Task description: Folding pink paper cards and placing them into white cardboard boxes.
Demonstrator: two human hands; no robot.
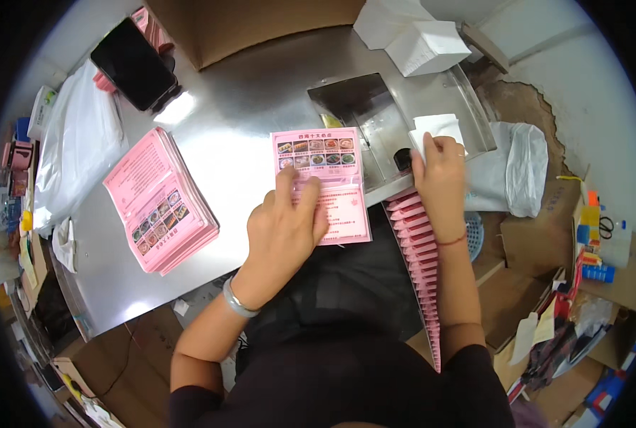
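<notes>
A pink printed paper packet with rows of small food pictures lies at the table's front edge. My left hand rests on it, index and middle fingers stretched out and spread over its middle. To the right, my right hand pinches folded white paper napkins at the edge of a shallow metal tray. Under my right forearm runs a long overlapping row of pink packets, slanting down beside my lap. A stack of similar pink packets sits left of my left hand.
A black phone-like device lies at the back left of the metal table, beside a white plastic bag. A cardboard box stands at the back, with white paper blocks right of it. Cardboard boxes fill the right side.
</notes>
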